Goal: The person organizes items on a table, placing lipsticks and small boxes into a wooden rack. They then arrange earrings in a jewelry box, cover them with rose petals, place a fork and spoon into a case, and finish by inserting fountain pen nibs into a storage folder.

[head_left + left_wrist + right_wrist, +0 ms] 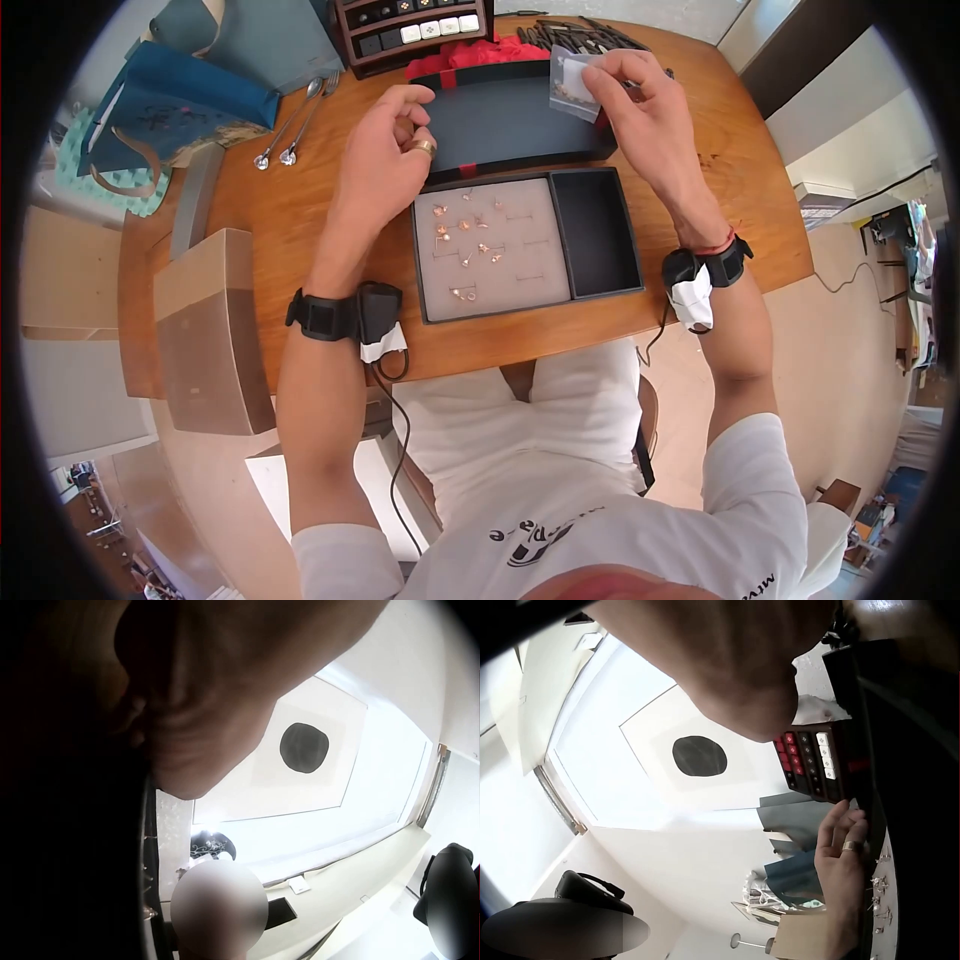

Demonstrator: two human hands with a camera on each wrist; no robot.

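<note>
Right hand pinches clear plastic bag over right end of black box lid. Left hand loosely curled by lid's left end, nothing visibly held. Best keep bag upright, low over lid, against spills.

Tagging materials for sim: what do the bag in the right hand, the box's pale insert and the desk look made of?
Small bag: likely thin clear plastic, slightly shiny; it is partly see-through. Pale insert: perhaps foam under soft fabric, matte; it shows slits and no glare. Desk: wood or wood veneer, low sheen; orange-brown with faint streaks.
</note>
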